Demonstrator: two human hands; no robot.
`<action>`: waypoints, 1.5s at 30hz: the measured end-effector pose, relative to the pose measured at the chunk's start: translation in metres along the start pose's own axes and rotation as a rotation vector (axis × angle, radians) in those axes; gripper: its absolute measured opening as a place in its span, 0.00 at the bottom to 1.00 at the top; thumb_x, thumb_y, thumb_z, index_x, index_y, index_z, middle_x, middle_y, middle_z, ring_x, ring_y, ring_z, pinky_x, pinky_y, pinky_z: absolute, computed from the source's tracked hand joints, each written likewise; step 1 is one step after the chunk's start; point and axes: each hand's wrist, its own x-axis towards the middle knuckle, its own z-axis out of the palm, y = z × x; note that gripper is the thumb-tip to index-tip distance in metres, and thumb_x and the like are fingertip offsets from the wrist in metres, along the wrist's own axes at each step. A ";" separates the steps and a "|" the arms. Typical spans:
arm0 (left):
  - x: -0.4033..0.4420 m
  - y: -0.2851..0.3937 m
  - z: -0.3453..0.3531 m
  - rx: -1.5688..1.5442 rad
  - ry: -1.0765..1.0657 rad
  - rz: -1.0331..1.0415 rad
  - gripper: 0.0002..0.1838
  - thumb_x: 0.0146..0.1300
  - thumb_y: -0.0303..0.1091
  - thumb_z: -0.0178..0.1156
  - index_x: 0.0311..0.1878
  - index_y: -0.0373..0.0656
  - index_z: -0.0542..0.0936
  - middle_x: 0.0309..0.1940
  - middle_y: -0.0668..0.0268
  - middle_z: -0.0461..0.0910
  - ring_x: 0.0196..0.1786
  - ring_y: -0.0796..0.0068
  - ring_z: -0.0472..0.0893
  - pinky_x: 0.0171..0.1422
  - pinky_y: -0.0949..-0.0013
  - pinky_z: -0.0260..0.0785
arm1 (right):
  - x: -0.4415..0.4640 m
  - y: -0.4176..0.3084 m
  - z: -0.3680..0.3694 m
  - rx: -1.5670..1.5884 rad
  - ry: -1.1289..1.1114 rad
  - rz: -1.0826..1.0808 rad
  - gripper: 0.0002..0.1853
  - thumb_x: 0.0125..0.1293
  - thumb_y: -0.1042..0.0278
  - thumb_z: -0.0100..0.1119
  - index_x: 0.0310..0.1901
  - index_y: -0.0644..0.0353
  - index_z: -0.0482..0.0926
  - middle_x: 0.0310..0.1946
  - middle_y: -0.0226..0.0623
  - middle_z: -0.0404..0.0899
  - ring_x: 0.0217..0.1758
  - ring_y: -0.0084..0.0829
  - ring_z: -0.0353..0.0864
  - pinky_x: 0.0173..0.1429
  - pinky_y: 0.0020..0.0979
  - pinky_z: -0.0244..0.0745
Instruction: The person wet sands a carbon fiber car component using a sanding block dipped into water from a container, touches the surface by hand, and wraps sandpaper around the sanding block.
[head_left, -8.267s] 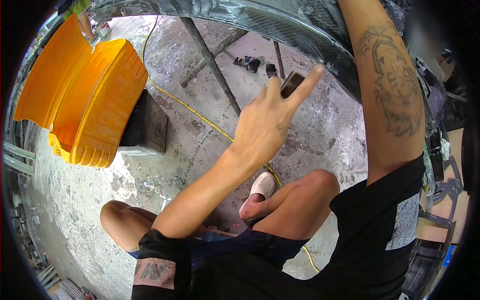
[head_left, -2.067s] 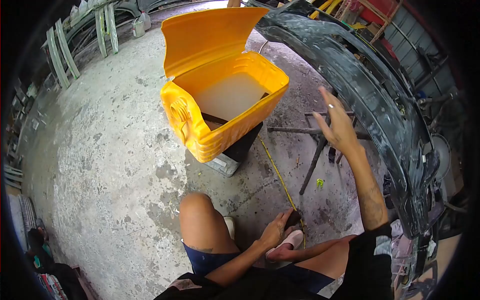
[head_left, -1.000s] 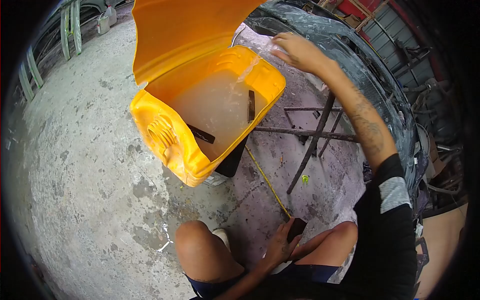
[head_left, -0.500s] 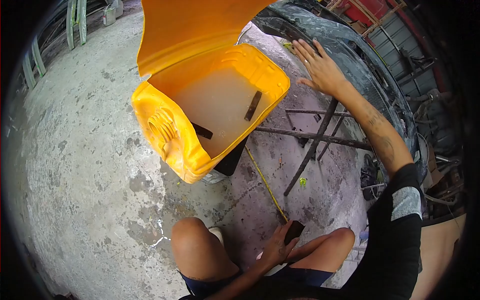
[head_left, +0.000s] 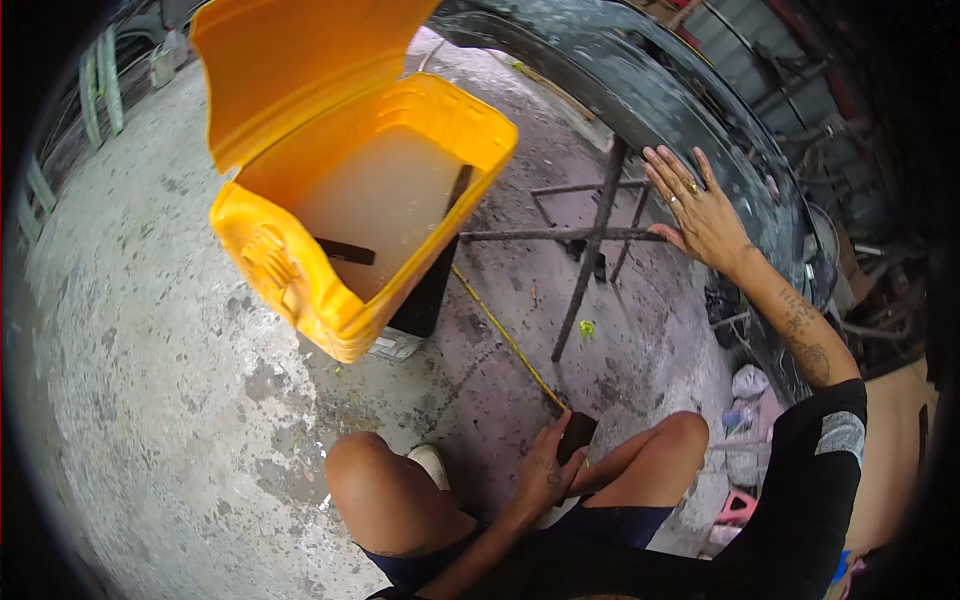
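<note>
My left hand (head_left: 545, 468) is closed around a dark brown sanding block (head_left: 577, 437), low between my knees. My right hand (head_left: 705, 215) is stretched out flat, palm down, fingers apart, with rings on it. It lies over the lower edge of a black, dust-streaked car bumper (head_left: 640, 100); its palm seems to rest there, though the contact is hidden. A cut-open yellow jerrycan (head_left: 350, 325) stands ahead to the left, its flap raised. Cloudy water (head_left: 375, 195) fills its bottom, with two dark strips (head_left: 345, 251) in it.
A dark metal stand (head_left: 590, 236) is under the bumper. A yellow stick (head_left: 510, 340) lies along the stained concrete floor (head_left: 150, 330). Beneath the jerrycan is a black support (head_left: 425, 305). Plastic bags and a pink item (head_left: 737, 507) lie at the right.
My right hand has moved down and to the right along the bumper. My view has shifted, so the jerrycan sits further left. The left hand still holds the block.
</note>
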 end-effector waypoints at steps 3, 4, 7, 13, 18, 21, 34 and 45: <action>-0.003 -0.001 0.005 -0.025 -0.007 -0.006 0.37 0.68 0.36 0.71 0.77 0.39 0.69 0.58 0.45 0.79 0.57 0.47 0.82 0.62 0.55 0.75 | -0.036 0.004 0.006 0.027 -0.006 0.043 0.49 0.75 0.36 0.53 0.84 0.61 0.50 0.88 0.35 0.43 0.91 0.34 0.39 0.91 0.53 0.29; -0.004 -0.003 0.007 -0.043 0.010 0.015 0.37 0.68 0.36 0.71 0.77 0.39 0.70 0.58 0.45 0.79 0.57 0.48 0.83 0.61 0.56 0.75 | -0.047 0.004 0.007 0.049 -0.013 0.068 0.48 0.74 0.38 0.54 0.85 0.59 0.50 0.88 0.34 0.44 0.91 0.35 0.39 0.91 0.54 0.30; -0.005 -0.003 0.011 0.014 0.024 0.048 0.36 0.67 0.34 0.72 0.76 0.38 0.71 0.56 0.46 0.80 0.56 0.48 0.83 0.61 0.56 0.75 | -0.086 0.007 0.015 0.051 -0.029 0.089 0.48 0.74 0.40 0.56 0.85 0.58 0.50 0.88 0.33 0.45 0.91 0.35 0.40 0.91 0.54 0.31; -0.007 -0.006 0.017 0.136 -0.021 0.029 0.37 0.67 0.33 0.70 0.77 0.38 0.69 0.56 0.43 0.79 0.57 0.43 0.82 0.62 0.52 0.75 | -0.164 0.000 0.044 0.052 -0.007 0.124 0.44 0.77 0.42 0.52 0.85 0.57 0.52 0.88 0.32 0.45 0.91 0.35 0.42 0.90 0.57 0.31; -0.003 -0.006 0.023 0.152 -0.028 0.060 0.34 0.67 0.32 0.71 0.74 0.34 0.72 0.54 0.43 0.80 0.56 0.44 0.83 0.61 0.53 0.76 | -0.226 -0.005 0.050 0.061 -0.047 0.158 0.43 0.79 0.39 0.48 0.85 0.57 0.51 0.88 0.31 0.43 0.91 0.34 0.39 0.90 0.58 0.31; -0.003 -0.017 0.023 0.254 -0.001 0.066 0.34 0.68 0.31 0.73 0.74 0.32 0.72 0.56 0.49 0.83 0.51 0.61 0.85 0.57 0.61 0.78 | -0.260 -0.008 0.066 0.071 -0.005 0.174 0.43 0.79 0.39 0.48 0.85 0.56 0.50 0.88 0.30 0.43 0.91 0.33 0.38 0.90 0.58 0.30; 0.000 -0.031 0.035 0.510 0.009 0.066 0.34 0.66 0.31 0.71 0.73 0.33 0.72 0.52 0.43 0.81 0.53 0.43 0.84 0.58 0.52 0.78 | -0.349 -0.019 0.099 0.151 0.046 0.271 0.44 0.78 0.40 0.51 0.86 0.53 0.49 0.88 0.26 0.43 0.91 0.30 0.38 0.90 0.58 0.26; 0.000 -0.048 0.039 0.651 -0.037 0.153 0.34 0.66 0.29 0.70 0.74 0.32 0.70 0.52 0.42 0.81 0.52 0.41 0.83 0.58 0.50 0.78 | -0.270 -0.005 0.077 0.153 0.222 0.269 0.48 0.71 0.42 0.62 0.85 0.50 0.52 0.88 0.27 0.47 0.90 0.30 0.43 0.91 0.53 0.32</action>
